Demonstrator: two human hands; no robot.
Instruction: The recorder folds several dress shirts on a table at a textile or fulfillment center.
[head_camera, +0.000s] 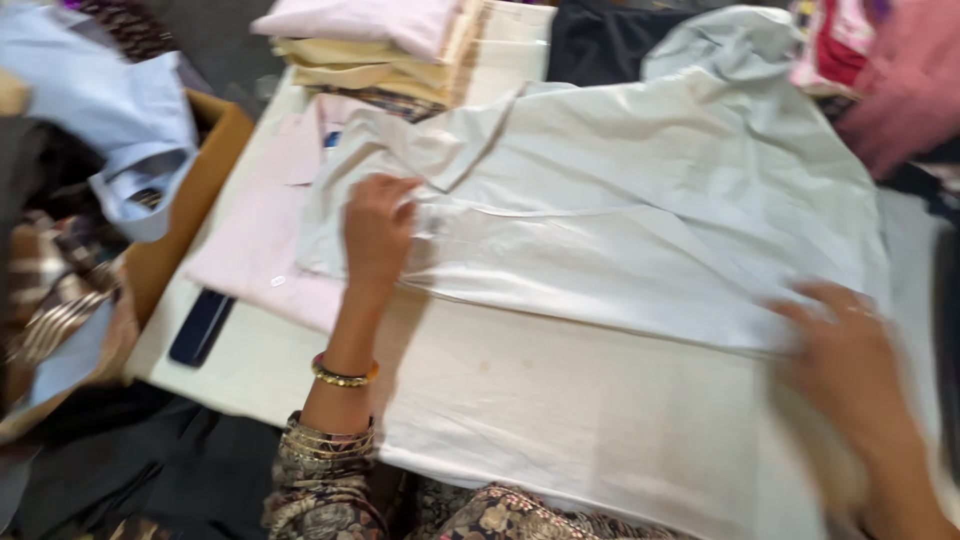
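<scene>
White garment: a pale, off-white shirt-like garment (640, 200) lay spread flat over the middle and far right of the worktop (560, 420), its collar end towards the far left and a lower edge running across the worktop's middle.
Left hand: the left hand (376, 232) rested on the garment near its left edge, just below the collar; the fingers were curled and bunched at a fold of the cloth, seemingly pinching it, though the grip itself could not be made out for certain.
Left wrist: a red and gold bangle (344, 374) sat on the forearm, with a stack of gold bangles (328, 440) lower down by a patterned sleeve.
Right hand: the right hand (845, 350) lay at the garment's lower right edge, near the worktop's right side; it was blurred, palm down with fingers spread, pressing flat on the cloth, and whether it gripped anything could not be told.
Worktop cover: a cream sheet covered the worktop, with faint stains near its centre.
Pink garment: a light pink garment (255, 235) lay under the white one at the worktop's left edge.
Dark flat object: a dark, slim object (200, 327) lay at the left edge, just beside the pink garment.
Folded stack: a pile of folded pink and cream clothes (385, 45) sat at the far edge.
Cardboard box: a brown box (190, 200) off the left edge held a light blue shirt (125, 110).
</scene>
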